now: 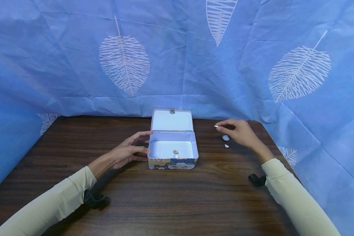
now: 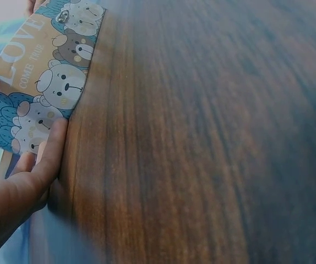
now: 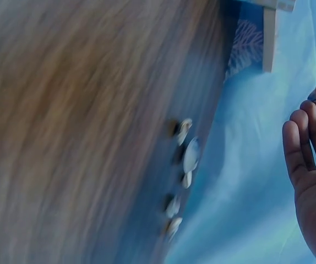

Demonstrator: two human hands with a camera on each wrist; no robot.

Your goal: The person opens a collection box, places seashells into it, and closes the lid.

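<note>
A tin box (image 1: 172, 163) with a bear print stands on the table, its lid (image 1: 171, 120) tipped back and white inside. Two small shells (image 1: 176, 152) lie on its floor near the front wall. My left hand (image 1: 127, 151) rests against the box's left side, thumb and fingers spread along it; the left wrist view shows a finger by the bottom edge of the printed wall (image 2: 64, 85). Above the table to the right, my right hand (image 1: 239, 132) pinches a small white shell (image 1: 216, 126) between thumb and fingertips. Below that hand lie more shells (image 1: 225, 138).
Several shells (image 3: 191, 157) form a loose row near the table edge in the right wrist view. The dark wooden table (image 1: 177, 203) reaches a blue leaf-patterned cloth (image 1: 171, 65) behind and at both sides. Black straps (image 1: 257, 180) sit at both wrists.
</note>
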